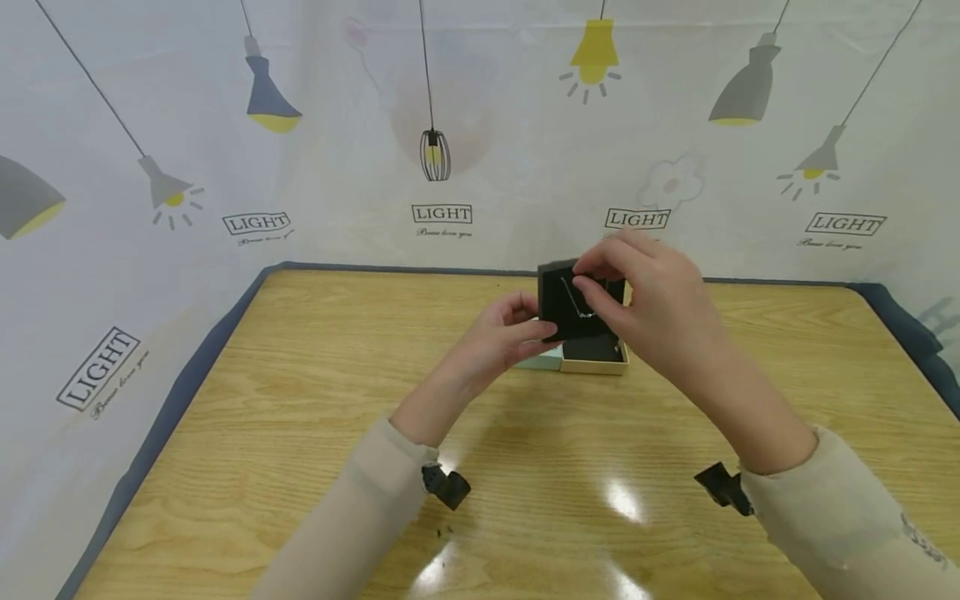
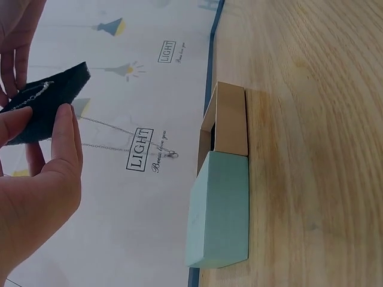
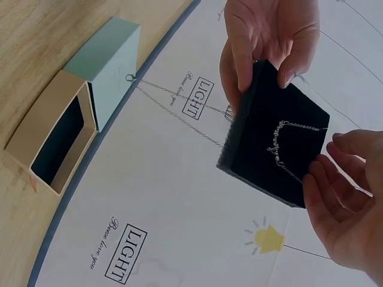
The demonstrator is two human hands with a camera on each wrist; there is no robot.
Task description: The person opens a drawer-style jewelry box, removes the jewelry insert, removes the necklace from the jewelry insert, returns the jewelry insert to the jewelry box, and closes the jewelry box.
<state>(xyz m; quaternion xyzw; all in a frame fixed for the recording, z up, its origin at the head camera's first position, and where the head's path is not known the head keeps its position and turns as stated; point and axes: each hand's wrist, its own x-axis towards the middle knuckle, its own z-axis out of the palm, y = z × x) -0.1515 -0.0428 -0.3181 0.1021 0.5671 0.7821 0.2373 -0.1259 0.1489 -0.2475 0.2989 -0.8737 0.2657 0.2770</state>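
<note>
My left hand (image 1: 510, 329) holds a black foam necklace pad (image 3: 263, 137) by its lower left edge, thumb on the front face. A silver necklace (image 3: 277, 143) lies across the pad, with small bead-like pieces along its middle. The rest of its thin chain loops down behind the pad, its clasp (image 2: 172, 155) hanging lowest. At the pad's upper edge, beside the chain, my right hand (image 1: 652, 287) grips with curled thumb and fingers. Behind and below sits a small drawer-style gift box, with a mint-green sleeve (image 2: 224, 209) and a tan tray (image 3: 54, 125) slid partly out.
The box stands on a wood-grain table (image 1: 337, 417) towards its far edge. A white cloth (image 1: 510, 100) printed with lamps and lettering hangs behind and at the sides. Each sleeve cuff carries a small black camera, one on the left wrist (image 1: 446, 486) and one on the right wrist (image 1: 723, 489).
</note>
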